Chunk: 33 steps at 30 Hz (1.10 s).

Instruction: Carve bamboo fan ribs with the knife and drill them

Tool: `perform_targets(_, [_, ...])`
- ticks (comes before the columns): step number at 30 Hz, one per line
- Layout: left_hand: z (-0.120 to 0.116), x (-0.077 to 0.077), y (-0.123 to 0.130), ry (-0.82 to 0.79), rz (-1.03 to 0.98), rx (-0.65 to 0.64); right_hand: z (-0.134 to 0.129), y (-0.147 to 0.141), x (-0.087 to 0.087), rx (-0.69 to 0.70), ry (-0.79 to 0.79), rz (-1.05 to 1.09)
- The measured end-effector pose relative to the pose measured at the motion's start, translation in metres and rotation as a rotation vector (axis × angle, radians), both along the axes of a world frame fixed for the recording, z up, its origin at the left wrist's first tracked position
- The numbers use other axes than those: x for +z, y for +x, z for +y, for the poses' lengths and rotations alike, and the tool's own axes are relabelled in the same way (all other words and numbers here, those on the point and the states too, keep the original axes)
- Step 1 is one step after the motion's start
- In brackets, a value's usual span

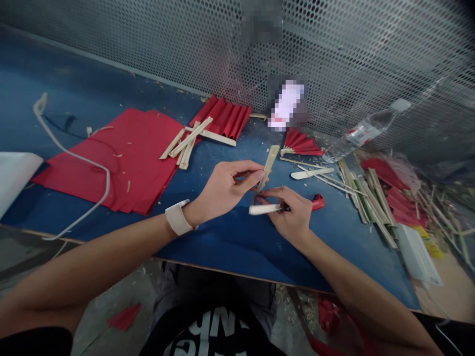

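Left hand [230, 190] — fingers pinching slanted strip [271, 159]; right hand [294, 213] — curled round red-handled tool [318, 201].

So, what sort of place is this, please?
It is probably a craft workshop. On the blue table are flat red sheets, a pleated red piece and crossed wooden strips, and the left hand holds a pale strip.

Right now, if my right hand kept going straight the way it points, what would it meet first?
Most likely the lower end of the pale strip held by your left hand, then that hand itself. Depth is unclear; your right hand may already be touching the strip.
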State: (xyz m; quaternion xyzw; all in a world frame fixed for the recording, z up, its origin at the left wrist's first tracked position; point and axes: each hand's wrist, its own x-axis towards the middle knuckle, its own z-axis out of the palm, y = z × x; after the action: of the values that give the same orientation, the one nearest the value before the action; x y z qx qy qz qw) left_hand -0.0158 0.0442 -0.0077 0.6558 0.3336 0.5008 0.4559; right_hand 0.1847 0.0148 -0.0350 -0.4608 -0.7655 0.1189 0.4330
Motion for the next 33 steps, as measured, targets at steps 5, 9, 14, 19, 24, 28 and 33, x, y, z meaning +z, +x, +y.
perform_targets(5, [-0.0017,0.0028,0.001,0.005,0.009,0.02,-0.0018,-0.0028,-0.0011,-0.003,0.02,0.027])
perform_targets(9, [-0.0013,0.0033,0.0008,0.0,0.001,0.008,-0.0012,-0.0042,-0.0001,0.033,0.036,0.059])
perform_targets(14, [-0.0014,0.0045,0.0004,0.014,0.017,0.005,0.0,-0.0035,0.0006,0.03,0.008,0.044])
perform_targets(19, [-0.0023,0.0032,0.0013,-0.014,0.015,0.016,0.0009,-0.0017,-0.0014,0.036,-0.022,0.052])
perform_targets(24, [-0.0023,0.0006,0.0018,0.0,0.035,0.024,0.0011,-0.0027,-0.001,0.03,-0.054,0.054])
perform_targets(28, [-0.0008,-0.0017,0.0019,-0.001,0.014,0.02,0.0007,-0.0023,0.0006,0.101,-0.138,0.135])
perform_targets(33, [0.0039,-0.005,0.0015,-0.065,-0.077,0.016,0.0021,0.0026,-0.0023,0.239,-0.449,0.473])
